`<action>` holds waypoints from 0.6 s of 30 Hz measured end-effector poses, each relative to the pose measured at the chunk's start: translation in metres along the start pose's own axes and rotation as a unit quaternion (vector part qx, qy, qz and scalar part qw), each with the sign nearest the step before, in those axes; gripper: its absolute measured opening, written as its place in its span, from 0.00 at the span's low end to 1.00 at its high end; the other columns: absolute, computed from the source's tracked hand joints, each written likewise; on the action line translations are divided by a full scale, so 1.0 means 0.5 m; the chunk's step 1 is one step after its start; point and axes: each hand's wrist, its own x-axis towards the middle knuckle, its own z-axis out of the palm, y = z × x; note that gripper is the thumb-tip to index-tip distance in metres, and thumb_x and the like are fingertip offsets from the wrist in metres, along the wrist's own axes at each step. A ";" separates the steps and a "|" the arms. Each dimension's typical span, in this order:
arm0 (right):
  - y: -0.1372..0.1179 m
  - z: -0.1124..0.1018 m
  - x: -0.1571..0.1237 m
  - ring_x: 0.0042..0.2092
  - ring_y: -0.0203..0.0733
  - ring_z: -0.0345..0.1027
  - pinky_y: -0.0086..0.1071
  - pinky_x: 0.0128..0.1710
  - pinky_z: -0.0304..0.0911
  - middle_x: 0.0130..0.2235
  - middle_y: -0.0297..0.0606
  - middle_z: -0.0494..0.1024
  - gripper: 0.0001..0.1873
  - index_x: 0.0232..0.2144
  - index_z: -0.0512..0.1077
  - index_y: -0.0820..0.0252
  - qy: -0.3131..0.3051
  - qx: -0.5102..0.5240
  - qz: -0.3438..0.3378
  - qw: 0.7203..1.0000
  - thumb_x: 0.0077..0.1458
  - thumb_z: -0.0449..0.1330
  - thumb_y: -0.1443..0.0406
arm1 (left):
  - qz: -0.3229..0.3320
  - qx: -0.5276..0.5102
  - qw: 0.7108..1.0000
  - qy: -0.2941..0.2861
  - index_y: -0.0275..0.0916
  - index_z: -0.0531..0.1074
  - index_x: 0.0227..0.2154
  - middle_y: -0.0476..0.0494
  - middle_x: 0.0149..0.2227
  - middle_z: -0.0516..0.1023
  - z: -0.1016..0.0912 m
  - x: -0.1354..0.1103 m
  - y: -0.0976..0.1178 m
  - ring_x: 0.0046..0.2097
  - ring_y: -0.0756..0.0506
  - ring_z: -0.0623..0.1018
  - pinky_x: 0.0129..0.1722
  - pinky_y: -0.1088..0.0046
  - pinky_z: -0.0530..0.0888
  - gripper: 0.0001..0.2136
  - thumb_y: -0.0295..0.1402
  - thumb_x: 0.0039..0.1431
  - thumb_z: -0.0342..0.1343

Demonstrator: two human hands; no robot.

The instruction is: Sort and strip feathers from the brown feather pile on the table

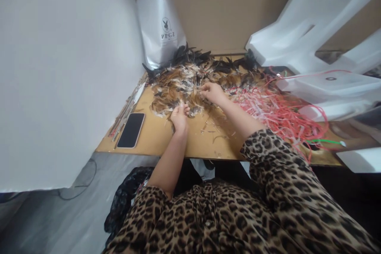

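Observation:
A heap of brown, white and black feathers (pixel 166 91) lies spread over the tan tabletop (pixel 149 107). At the heap's near edge, my left hand (pixel 179 118) is closed in a pinch on feathers, whose pale ends show by the fingertips. My right hand (pixel 213 93) reaches in from the right, thumb and fingers pinched together over the heap's middle. What sits between those right fingertips is too small to make out. Loose feather bits (pixel 212 131) are scattered on the board below my right hand.
Left of the heap lie a dark-screened phone (pixel 131 130) and thin sticks (pixel 126 113). Behind stands a white printed bag (pixel 160 27). Tangled pink strips (pixel 276 115) spread on the right, near white boxes (pixel 330 83). A white panel (pixel 65 67) borders the left side.

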 end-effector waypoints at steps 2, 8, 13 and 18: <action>0.018 -0.009 -0.020 0.32 0.37 0.67 0.30 0.35 0.60 0.31 0.38 0.77 0.12 0.32 0.75 0.64 0.000 0.015 0.007 1.000 0.43 0.58 0.65 | -0.002 -0.008 1.000 0.004 0.35 0.69 0.28 0.45 0.29 0.76 0.000 -0.001 0.002 0.27 0.55 0.73 0.27 0.80 0.63 0.14 0.41 0.44 0.60; 0.059 -0.008 -0.076 0.31 0.38 0.68 0.29 0.33 0.60 0.29 0.37 0.77 0.11 0.28 0.75 0.63 -0.009 0.051 0.009 0.999 0.45 0.57 0.62 | 0.001 -0.028 0.999 0.018 0.35 0.70 0.29 0.47 0.28 0.75 0.000 -0.003 0.017 0.26 0.56 0.73 0.27 0.80 0.63 0.13 0.40 0.45 0.60; 0.049 0.007 -0.097 0.31 0.37 0.68 0.28 0.32 0.59 0.28 0.36 0.77 0.10 0.27 0.74 0.61 -0.063 0.034 -0.011 0.997 0.46 0.55 0.63 | 0.005 -0.050 0.999 0.007 0.35 0.70 0.28 0.47 0.27 0.76 -0.002 -0.012 0.022 0.25 0.56 0.73 0.25 0.82 0.64 0.12 0.39 0.45 0.61; 0.020 0.009 -0.108 0.36 0.39 0.68 0.29 0.35 0.58 0.35 0.37 0.77 0.11 0.34 0.74 0.57 -0.075 -0.122 -0.041 0.989 0.49 0.55 0.61 | 0.010 -0.047 0.998 -0.035 0.34 0.71 0.27 0.46 0.28 0.77 -0.007 -0.027 0.015 0.24 0.56 0.73 0.23 0.82 0.64 0.12 0.37 0.44 0.62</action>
